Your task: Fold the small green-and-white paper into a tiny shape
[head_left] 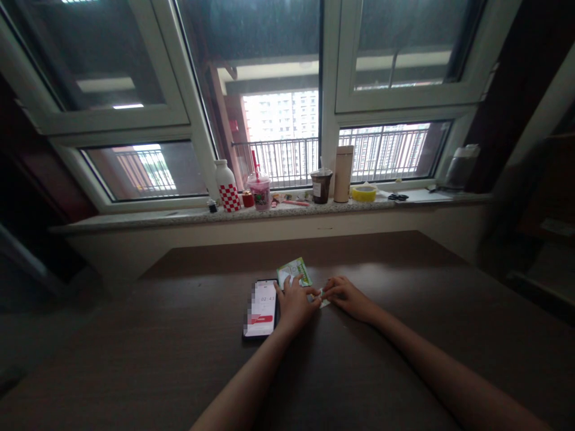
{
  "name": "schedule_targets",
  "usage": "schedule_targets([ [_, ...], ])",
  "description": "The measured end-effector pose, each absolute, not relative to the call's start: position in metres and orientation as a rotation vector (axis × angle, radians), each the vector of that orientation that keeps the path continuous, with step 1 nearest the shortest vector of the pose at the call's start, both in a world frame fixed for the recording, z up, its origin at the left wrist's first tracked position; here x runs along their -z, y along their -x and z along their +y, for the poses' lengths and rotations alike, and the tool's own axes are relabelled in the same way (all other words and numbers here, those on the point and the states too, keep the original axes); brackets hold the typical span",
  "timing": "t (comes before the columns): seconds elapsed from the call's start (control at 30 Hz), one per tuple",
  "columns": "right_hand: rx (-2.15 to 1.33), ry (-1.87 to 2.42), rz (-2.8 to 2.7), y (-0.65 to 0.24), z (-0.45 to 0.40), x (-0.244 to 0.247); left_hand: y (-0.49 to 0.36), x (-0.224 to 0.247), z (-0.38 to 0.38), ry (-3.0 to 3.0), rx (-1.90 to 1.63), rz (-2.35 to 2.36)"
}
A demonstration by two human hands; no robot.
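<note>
My left hand (295,306) rests on the table, its outer fingers spread over the lower edge of a green-and-white printed card (302,268). Its thumb and index finger come together at a small pale piece with green print (324,303), perhaps paper or a sticker. From the other side, my right hand (349,299) pinches the same piece, fingers bent and closed. Fingertips cover most of it, so its full shape is hidden. Just left of my left hand lies a phone (265,308), its lit screen showing a timer.
The dark brown table (188,335) ends near a window sill (179,219). On the sill stand a checkered bottle (229,191), a pink drink cup (260,194), a dark drink cup (320,185), a tan flask (343,173), yellow tape (363,194) and black scissors (398,197).
</note>
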State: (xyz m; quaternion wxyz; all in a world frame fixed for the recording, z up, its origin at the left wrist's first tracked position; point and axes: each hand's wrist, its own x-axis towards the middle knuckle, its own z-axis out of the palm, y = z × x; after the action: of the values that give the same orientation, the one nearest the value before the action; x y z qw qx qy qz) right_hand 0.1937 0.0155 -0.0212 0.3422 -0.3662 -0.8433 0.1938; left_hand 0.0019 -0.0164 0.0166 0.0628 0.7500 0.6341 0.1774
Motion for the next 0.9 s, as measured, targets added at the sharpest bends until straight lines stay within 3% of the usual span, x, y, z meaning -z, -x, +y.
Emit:
schedule_targets([
  [0.9, -0.55, 1.071, -2.107, -0.1929, 0.0096, 0.0148, -0.0018, -0.0139, -0.0171, -2.234, -0.598, 1.892],
])
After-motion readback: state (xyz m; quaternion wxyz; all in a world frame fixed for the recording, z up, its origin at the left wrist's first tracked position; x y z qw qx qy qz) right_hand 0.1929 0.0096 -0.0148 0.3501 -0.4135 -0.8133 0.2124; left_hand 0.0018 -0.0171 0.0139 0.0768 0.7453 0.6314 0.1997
